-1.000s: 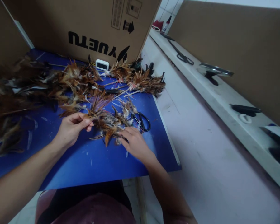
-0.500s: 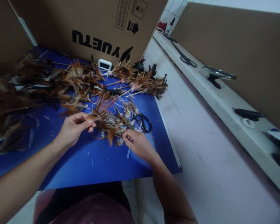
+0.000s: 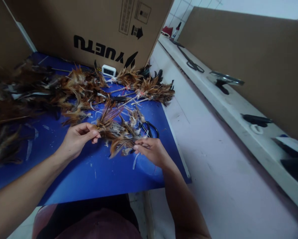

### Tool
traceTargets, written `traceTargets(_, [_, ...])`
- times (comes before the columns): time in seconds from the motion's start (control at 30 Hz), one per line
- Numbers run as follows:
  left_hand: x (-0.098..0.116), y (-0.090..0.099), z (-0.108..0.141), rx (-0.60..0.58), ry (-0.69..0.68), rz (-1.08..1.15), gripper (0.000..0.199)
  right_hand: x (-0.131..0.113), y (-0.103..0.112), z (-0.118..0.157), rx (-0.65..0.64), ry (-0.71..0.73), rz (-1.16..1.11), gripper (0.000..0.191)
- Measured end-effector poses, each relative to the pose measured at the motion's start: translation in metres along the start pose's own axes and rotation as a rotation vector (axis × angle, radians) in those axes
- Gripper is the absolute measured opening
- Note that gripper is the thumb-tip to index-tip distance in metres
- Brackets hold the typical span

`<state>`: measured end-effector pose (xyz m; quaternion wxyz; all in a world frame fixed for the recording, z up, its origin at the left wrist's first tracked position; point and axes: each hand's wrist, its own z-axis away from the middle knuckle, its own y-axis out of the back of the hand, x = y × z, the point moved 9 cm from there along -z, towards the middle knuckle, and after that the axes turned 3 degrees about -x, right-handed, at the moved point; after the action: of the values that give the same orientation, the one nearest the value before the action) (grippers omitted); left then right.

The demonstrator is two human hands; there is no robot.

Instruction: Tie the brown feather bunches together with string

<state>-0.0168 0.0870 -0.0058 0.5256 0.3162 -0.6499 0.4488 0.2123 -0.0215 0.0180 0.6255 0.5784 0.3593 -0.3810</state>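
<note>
My left hand [image 3: 79, 139] is closed in a pinch at the left end of a loose cluster of brown and grey feathers [image 3: 114, 129]. At the lower right of that cluster, my right hand [image 3: 151, 151] has thumb and fingers pressed together on feathers; their exact number is hidden. Long brown feathers fan out towards the left from its fingertips. Just beyond the right hand lie scissors [image 3: 156, 131] with black loop handles, their blades covered by feathers. Several bound feather bundles [image 3: 153, 88] with pale stems and pink-red ties rest farther back.
A large feather pile [image 3: 22, 86] covers the left of the blue tabletop [image 3: 89, 179]. A white digital display [image 3: 109, 70] stands against a cardboard box [image 3: 54, 23] at the back. Along the right runs a pale ledge [image 3: 228, 103] holding another pair of scissors [image 3: 195, 65] and dark-handled tools.
My right hand has shifted slightly to the right, and the brown feathers at its fingertips now spread out longer to the left. My left hand keeps its pinch. The view has turned slightly.
</note>
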Motion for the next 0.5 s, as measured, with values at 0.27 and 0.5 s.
traceTargets(0.27, [-0.001, 0.001, 0.000, 0.018, 0.017, -0.009, 0.023, -0.017, -0.003, -0.023, 0.052, 0.120, 0.141, 0.006])
traceTargets(0.5, [0.001, -0.001, 0.000, -0.011, 0.012, 0.024, 0.019, -0.005, -0.017, -0.042, 0.020, -0.022, -0.146, 0.012])
